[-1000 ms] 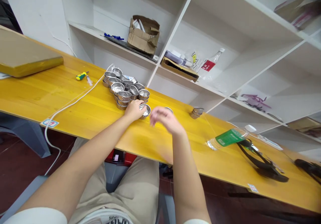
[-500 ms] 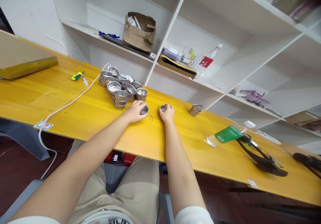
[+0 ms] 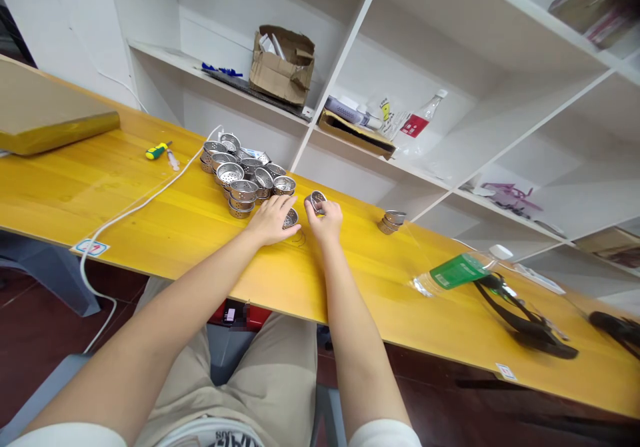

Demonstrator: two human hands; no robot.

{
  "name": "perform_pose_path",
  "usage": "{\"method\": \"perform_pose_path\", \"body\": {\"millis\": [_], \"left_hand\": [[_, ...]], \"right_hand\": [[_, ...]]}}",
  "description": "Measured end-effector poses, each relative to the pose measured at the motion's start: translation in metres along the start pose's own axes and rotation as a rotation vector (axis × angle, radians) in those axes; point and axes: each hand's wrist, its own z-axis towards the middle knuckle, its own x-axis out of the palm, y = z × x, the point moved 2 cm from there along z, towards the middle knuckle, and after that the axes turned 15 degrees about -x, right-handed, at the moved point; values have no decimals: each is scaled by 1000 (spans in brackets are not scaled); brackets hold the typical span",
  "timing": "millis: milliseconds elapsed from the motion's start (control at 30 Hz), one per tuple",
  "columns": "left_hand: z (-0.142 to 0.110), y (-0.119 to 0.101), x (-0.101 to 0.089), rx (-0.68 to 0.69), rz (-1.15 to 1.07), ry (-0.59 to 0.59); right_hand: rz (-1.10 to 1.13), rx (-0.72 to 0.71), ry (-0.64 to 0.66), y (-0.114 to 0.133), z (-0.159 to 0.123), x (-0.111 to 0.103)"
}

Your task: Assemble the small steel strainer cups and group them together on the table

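Observation:
My left hand (image 3: 271,221) is closed round the side of a perforated steel strainer basket (image 3: 291,218) on the table, its fingers over the rim. Thin curved wires (image 3: 299,238) lie just in front of that basket. In my right hand (image 3: 326,220) a second strainer basket (image 3: 315,198) is pinched between thumb and fingers, tilted, to the right of the first. Beyond my left hand sits a cluster of several similar strainer baskets (image 3: 243,189), some stacked on each other. A small stack of strainer baskets (image 3: 391,221) stands apart on the right.
A green-labelled bottle (image 3: 457,271) lies on the right, beside a black strap (image 3: 520,320). At left are a screwdriver (image 3: 158,151), a white cable (image 3: 145,201) and a large flat box (image 3: 55,110). White shelves (image 3: 220,83) with a cardboard box (image 3: 283,67) rise behind the table.
My right hand came down to a strainer basket on the right, gripped it and brought it left, tilted, towards my left hand. The left hand stays at its basket.

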Motion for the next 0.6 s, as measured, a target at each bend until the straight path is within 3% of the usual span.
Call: {"method": "perform_pose_path", "body": {"millis": [100, 267, 467, 600], "left_hand": [[1, -4, -7, -15, -39, -93], [4, -1, -5, 17, -121, -104], [5, 3, -4, 30, -211, -169], [4, -3, -6, 62, -235, -111]], "right_hand": [[81, -141, -30, 23, 5, 0], [155, -338, -10, 51, 6, 3], [275, -278, -5, 62, 3, 0], [363, -127, -53, 54, 2, 0]]}}
